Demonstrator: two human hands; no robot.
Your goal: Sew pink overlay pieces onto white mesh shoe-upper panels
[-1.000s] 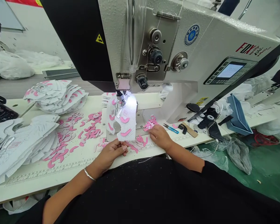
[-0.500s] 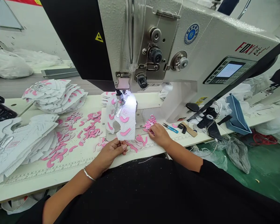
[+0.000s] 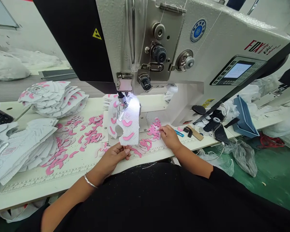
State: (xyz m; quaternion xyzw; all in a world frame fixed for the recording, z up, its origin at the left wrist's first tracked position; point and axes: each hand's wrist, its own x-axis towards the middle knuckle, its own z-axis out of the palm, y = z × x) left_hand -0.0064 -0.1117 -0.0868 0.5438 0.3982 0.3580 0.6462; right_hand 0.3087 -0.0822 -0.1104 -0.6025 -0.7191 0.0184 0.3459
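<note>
A white textured fabric piece (image 3: 132, 116) with pink curved patches lies under the lit presser foot (image 3: 122, 98) of the sewing machine. At its lower edge is my left hand (image 3: 116, 155), closed, thumb and fingers pinching the fabric. My right hand (image 3: 170, 138) is at the right edge of a small heap of pink cut pieces (image 3: 155, 128). Its fingers are curled and closed; whatever is between the fingertips is too small to make out. More pink pieces (image 3: 145, 145) lie between the two hands.
Scattered pink pieces (image 3: 94, 133) cover the table left of the machine. Stacks of white fabric pieces (image 3: 55, 100) stand further left. Blue thread snips (image 3: 179, 133), a black phone (image 3: 221, 132) and a blue tray (image 3: 245, 119) are to the right. The machine arm (image 3: 207, 48) hangs overhead.
My right hand has moved slightly right and up, now covering part of the snips. My left hand keeps its place at the fabric's lower edge. The view has shifted a little.
</note>
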